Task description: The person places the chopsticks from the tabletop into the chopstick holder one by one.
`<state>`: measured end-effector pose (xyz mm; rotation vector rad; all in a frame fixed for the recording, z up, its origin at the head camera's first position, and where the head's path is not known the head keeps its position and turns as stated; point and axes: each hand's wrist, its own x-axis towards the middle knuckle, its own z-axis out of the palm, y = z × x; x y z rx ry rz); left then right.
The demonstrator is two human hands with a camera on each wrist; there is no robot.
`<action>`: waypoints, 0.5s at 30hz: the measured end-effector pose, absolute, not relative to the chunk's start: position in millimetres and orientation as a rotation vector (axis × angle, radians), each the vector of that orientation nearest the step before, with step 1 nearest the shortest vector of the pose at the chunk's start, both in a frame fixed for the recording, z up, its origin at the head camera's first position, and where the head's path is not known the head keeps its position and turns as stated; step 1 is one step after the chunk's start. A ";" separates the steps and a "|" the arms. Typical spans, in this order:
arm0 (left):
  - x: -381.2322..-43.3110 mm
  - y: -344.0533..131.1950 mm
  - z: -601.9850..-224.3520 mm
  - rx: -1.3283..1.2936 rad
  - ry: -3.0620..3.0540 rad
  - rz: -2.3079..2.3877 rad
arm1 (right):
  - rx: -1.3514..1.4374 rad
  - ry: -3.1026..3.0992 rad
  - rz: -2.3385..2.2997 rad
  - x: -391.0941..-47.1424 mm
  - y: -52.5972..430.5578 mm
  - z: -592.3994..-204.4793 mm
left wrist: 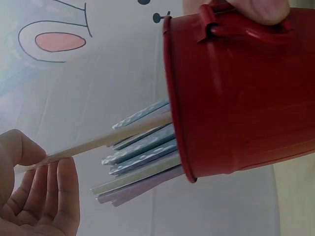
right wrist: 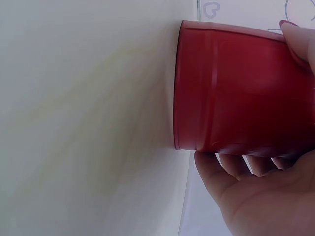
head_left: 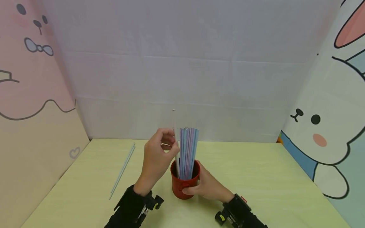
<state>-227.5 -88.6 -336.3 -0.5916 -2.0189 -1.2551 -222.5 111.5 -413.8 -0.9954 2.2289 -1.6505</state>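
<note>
A red metal bucket [head_left: 178, 189] with a small handle stands on the table in the head view. It holds a bundle of pastel straws [head_left: 188, 152] in blue, purple and pale tones. Between thumb and fingertips, my left hand [head_left: 156, 155] pinches a pale straw [left wrist: 93, 142]. This straw stands taller than the bundle, its lower end hidden inside the bucket. From the right side my right hand [head_left: 210, 185] grips the bucket, thumb across the front near the handle. In the right wrist view, its fingers curl around the red wall [right wrist: 236, 93].
Two light blue straws [head_left: 122, 171] lie side by side on the pale yellow table [head_left: 256, 177], left of my left hand. A white wall sheet [head_left: 182, 79] rises behind the table, with cartoon-printed panels at left and right. Both wrists wear black camera bands.
</note>
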 end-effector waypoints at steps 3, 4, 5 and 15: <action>-230.9 -86.4 -344.5 -0.601 -2.058 -1.266 | -0.981 2.223 -1.650 -222.3 111.2 -414.6; -231.6 -85.8 -346.7 -0.600 -2.072 -1.273 | -0.976 2.220 -1.651 -222.3 111.0 -414.7; -232.1 -85.2 -348.8 -0.597 -2.087 -1.277 | -0.973 2.221 -1.650 -222.3 111.0 -414.8; -233.9 -78.0 -361.6 -0.587 -2.183 -1.302 | -0.978 2.213 -1.644 -222.9 111.3 -415.9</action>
